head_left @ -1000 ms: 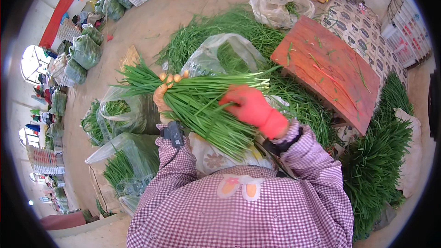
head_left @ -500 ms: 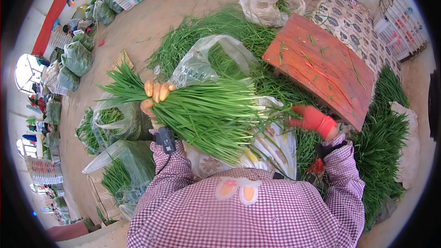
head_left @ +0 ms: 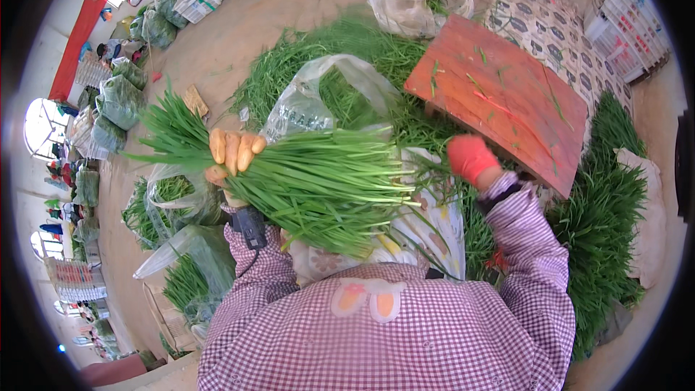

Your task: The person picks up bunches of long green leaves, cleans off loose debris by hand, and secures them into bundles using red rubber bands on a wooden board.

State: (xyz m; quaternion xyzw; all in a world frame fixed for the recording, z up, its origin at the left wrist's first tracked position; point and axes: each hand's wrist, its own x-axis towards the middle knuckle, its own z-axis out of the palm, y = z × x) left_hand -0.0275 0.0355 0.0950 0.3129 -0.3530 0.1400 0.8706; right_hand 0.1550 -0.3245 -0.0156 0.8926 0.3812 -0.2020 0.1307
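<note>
My left hand (head_left: pixel 236 152), with tan coverings on its fingers, is closed around a thick bunch of garlic chives (head_left: pixel 318 181). The leafy tips stick out to the left, and the pale cut ends fan toward the right. My right hand (head_left: pixel 470 158), in a red glove, hovers just past those pale ends, close to the near left edge of a reddish wooden board (head_left: pixel 499 101). Its fingers are turned under and blurred, so whether they hold anything is hidden. Below the bunch, a patterned white cloth (head_left: pixel 434 224) covers my lap.
A heap of loose chives (head_left: pixel 289 65) spreads ahead, with a clear plastic bag (head_left: pixel 304 101) on it. More chives (head_left: pixel 601 246) are piled at right. Filled bags (head_left: pixel 192 282) stand at left. Another plastic bag (head_left: pixel 405 7) lies beyond the board, beside a patterned mat (head_left: pixel 536 22).
My left hand and the bunch have shifted slightly left. My right hand has moved up and a little left, and its fingers, stretched leftward before, now look curled under.
</note>
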